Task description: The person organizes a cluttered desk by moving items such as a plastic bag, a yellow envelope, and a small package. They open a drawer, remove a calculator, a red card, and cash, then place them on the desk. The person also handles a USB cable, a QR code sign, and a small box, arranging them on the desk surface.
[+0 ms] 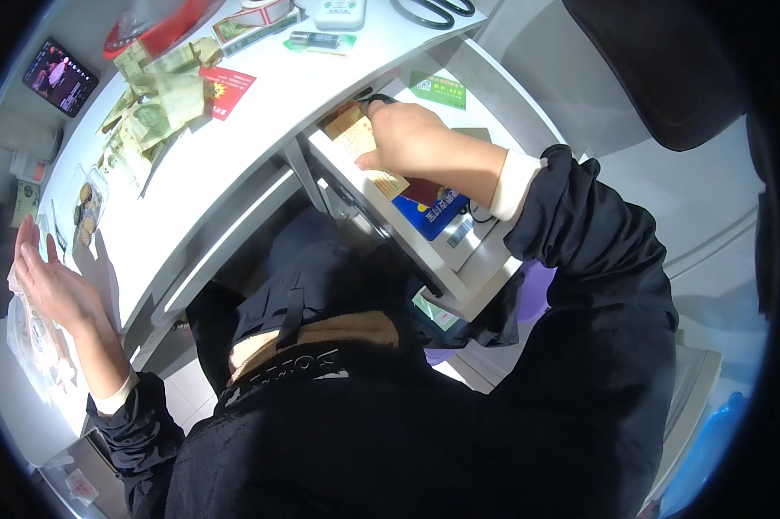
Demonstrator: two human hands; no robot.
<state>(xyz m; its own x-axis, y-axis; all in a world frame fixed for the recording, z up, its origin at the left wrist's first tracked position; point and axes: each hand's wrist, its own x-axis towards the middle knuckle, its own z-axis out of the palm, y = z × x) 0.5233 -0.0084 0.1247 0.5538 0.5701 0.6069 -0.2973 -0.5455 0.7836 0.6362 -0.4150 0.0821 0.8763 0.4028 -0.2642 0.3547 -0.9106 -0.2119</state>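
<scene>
My right hand (408,139) reaches into a pulled-out white drawer (451,279), fingers over its far left corner beside a small black object; whether it grips anything is hidden. Yellow printed paper (353,130) shows under the fingers and thumb. A blue card (432,217), a dark red item (422,191) and a green card (439,89) also lie in the drawer. At the far left my left hand (55,285) is raised above the white desk (195,194), fingers apart and holding nothing. Near it are coins (86,214) in a clear tray. Crumpled banknotes (153,117) are heaped farther back.
Behind the banknotes stand a red plastic basket (159,26) and a phone (60,76) with a lit screen. A battery (315,40), a tape roll (263,12) and black-handled scissors (429,13) lie along the desk's back. A plastic bag (36,344) is beside my left wrist.
</scene>
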